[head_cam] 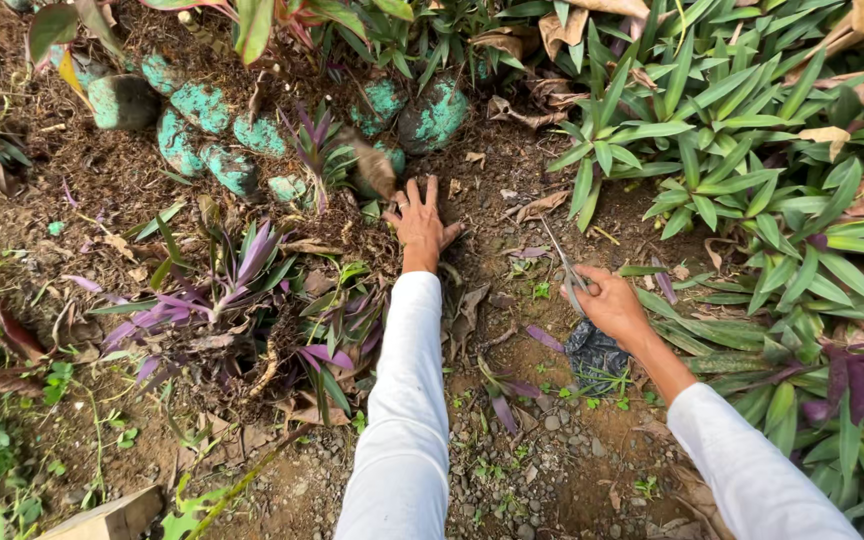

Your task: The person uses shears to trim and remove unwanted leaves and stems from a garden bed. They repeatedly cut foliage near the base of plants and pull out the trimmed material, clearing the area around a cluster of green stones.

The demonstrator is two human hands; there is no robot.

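While left hand (419, 222) presses soil, right hand (607, 303) holds scissors (564, 265).

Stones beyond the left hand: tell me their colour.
The stones are grey with patchy turquoise-green paint, seen in the head view.

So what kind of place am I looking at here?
Most likely an outdoor garden bed: bare soil with dry leaves, purple-green plants, green-painted border stones. The right hand holds scissors.
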